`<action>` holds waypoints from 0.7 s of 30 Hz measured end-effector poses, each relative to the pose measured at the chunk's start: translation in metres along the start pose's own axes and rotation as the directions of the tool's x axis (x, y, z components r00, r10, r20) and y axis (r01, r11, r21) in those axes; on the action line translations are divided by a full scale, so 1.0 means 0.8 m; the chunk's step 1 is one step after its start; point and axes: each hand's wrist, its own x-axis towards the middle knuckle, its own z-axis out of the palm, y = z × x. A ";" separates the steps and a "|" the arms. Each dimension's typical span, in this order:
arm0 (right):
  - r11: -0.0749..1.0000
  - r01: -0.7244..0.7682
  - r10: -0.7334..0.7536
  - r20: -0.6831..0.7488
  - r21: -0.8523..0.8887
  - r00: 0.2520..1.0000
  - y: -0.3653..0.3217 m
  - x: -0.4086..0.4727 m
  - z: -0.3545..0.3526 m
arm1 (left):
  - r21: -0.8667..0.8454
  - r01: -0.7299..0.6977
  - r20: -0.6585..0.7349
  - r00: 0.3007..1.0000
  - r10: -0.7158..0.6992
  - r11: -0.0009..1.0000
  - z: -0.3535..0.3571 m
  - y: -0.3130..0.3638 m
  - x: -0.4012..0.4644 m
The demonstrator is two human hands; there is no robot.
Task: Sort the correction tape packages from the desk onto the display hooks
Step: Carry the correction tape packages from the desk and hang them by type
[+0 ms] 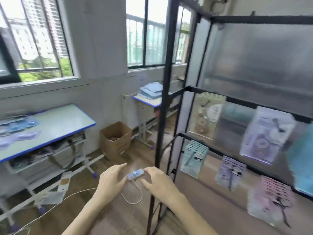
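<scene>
both hands, left (113, 179) and right (157, 180), pinch a small blue corded device (136, 174) beside the display rack (162, 106).

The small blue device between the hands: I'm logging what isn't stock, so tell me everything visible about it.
The small blue device is a flat, oblong piece, pale blue and white, plastic by its look, held level in front of the person. The left hand holds its left end and the right hand its right end, fingers curled on it. A thin pale cord hangs from it in a loop and trails toward the floor. Blur hides any markings.
</scene>
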 end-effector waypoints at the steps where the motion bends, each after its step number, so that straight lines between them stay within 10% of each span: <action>1: 0.999 0.032 -0.032 0.022 -0.008 0.999 -0.015 0.020 0.013 | -0.003 0.029 -0.012 1.000 -0.029 1.000 -0.013 -0.018 0.002; 21: 0.866 0.491 -0.436 0.341 -0.091 0.833 -0.269 0.279 0.213 | -0.106 0.547 -0.225 0.801 -0.556 0.831 -0.177 -0.288 0.006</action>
